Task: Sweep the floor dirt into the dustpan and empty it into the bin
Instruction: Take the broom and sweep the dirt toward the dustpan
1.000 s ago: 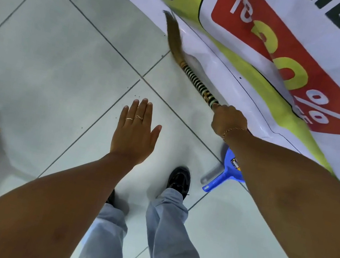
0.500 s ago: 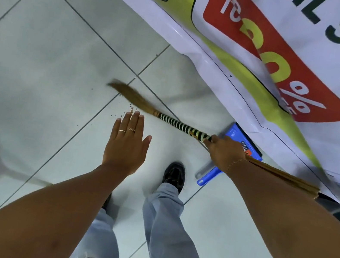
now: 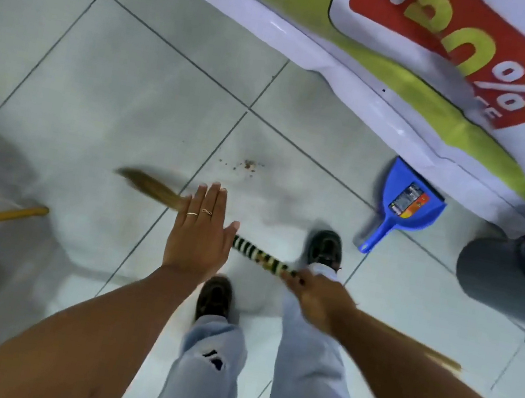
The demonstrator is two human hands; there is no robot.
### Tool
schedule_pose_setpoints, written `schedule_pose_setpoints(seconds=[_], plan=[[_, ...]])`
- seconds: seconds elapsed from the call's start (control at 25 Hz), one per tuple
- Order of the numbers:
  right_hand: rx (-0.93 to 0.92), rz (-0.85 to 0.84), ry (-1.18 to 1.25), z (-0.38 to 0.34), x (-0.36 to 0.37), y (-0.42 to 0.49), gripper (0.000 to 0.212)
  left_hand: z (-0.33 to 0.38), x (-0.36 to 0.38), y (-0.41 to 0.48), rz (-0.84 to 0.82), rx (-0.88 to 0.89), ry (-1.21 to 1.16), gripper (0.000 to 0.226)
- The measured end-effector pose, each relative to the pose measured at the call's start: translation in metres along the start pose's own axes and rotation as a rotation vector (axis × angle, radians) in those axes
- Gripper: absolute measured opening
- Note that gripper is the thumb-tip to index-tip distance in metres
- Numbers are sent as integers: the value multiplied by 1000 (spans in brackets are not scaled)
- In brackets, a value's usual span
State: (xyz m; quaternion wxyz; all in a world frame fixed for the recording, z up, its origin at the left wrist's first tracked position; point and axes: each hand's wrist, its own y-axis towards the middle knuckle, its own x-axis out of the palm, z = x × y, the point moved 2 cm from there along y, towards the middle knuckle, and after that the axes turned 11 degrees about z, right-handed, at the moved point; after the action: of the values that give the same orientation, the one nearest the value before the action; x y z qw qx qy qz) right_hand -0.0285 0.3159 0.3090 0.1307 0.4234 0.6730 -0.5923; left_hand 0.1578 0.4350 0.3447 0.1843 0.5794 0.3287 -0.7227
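The right hand (image 3: 316, 296) is gripping the striped handle of a short grass broom (image 3: 258, 255), fingers wrapped tight around it. The left hand (image 3: 199, 233) is hovering flat and spread wide, palm down, holding nothing; two rings are showing on its fingers, and it is covering the middle of the broom. The blurred bristle end is sticking out past the left hand, on the side away from the dustpan, and the broom's other tail is poking out behind the right forearm.

The blue dustpan (image 3: 406, 203) is lying on the tiled floor (image 3: 102, 107), handle pointing toward the person's feet, mouth facing the banner (image 3: 404, 41) that is spread just beyond it. A small scatter of brown dirt (image 3: 246, 165) is sitting on the tiles well apart from the dustpan, on the left-hand side of it, beyond the left hand. Two black shoes and pale jeans are standing near the dustpan's handle. A grey bin (image 3: 517, 275) is sitting on the dustpan's other side
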Motion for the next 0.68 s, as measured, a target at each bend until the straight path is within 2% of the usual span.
schedule_pose_setpoints(seconds=[0.16,0.24,0.44,0.68], plan=[[120,-90,233,-134,28,46,40,-64,6,-31,-2,2,49,61],[226,-49,365,-170,29,70,38,-89,11,-38,18,-7,67,61],[505,99,666,-202,11,109,36,-120,12,-33,97,-51,39,63],[668,148,790,-210,19,89,34,-127,10,-34,156,-46,15,57]])
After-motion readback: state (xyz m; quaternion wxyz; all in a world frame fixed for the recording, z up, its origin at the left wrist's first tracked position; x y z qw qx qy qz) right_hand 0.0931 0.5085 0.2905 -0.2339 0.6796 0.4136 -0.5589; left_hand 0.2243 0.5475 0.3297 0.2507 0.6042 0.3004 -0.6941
